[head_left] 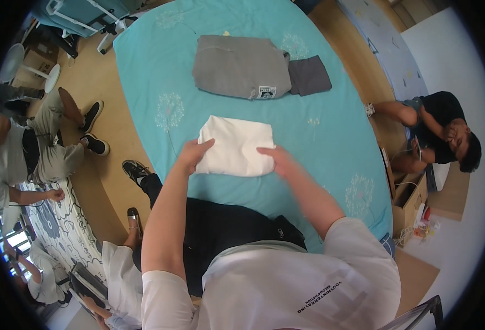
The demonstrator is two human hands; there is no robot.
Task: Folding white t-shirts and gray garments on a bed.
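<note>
A folded white garment (237, 147) lies on the turquoise bed sheet (143, 71) in front of me; its exact kind does not show. My left hand (194, 156) grips its left edge, thumb on top and fingers tucked out of sight beneath. At the opposite edge my right hand (279, 159) pinches the cloth, thumb on top, and is slightly blurred. Farther back rests a folded grey garment (239, 66) with a small printed patch. Against its right side sits a smaller folded dark grey cloth (309, 75).
To the right, a person in black (443, 126) sits low beside the bed, near a cardboard box (410, 203). Several people are on the left, one in beige trousers (55, 143). A white-framed folding chair (86, 19) stands at the far left.
</note>
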